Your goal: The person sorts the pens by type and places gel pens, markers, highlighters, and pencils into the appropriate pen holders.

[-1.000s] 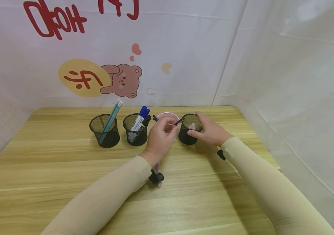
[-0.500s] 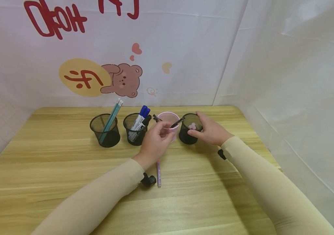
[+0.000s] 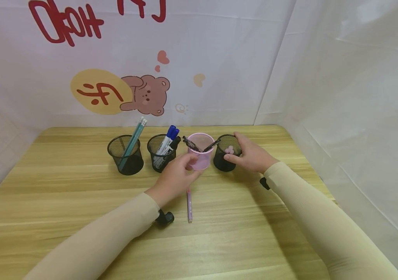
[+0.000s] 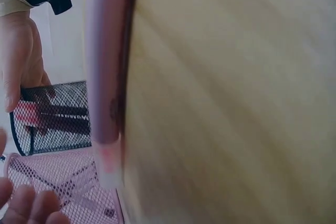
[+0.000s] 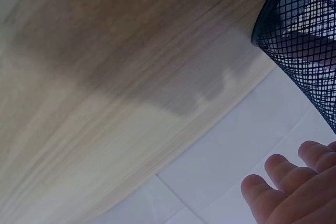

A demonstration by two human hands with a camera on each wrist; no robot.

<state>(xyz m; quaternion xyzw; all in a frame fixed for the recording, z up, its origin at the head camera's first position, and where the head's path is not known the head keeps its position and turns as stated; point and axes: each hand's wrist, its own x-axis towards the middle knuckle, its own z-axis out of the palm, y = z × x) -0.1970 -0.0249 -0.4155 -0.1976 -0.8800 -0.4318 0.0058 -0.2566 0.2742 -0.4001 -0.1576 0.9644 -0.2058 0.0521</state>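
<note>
My left hand (image 3: 176, 175) is at the front left of a pink mesh pen cup (image 3: 200, 160), its fingers loosely bent with nothing held. Two black pens (image 3: 212, 146) lean apart inside that cup. On the right, my right hand (image 3: 253, 154) holds a black mesh pen cup (image 3: 224, 164), thumb in front and fingers round the back. A pink flower-shaped top (image 3: 229, 150) shows inside it. A purple pen (image 3: 190, 208) lies on the table below my left hand; the left wrist view has the purple pen (image 4: 105, 61) large and close.
To the left stand two more black mesh cups: one (image 3: 131, 168) with green pencils (image 3: 135, 136), the other (image 3: 160, 165) with blue- and black-capped markers (image 3: 166, 144). The wooden table (image 3: 62, 186) ends at a white printed backdrop (image 3: 227, 58).
My left hand has let go of a black pen, which now leans in the pink cup, and has moved down and left. My right hand stays at the black cup.
</note>
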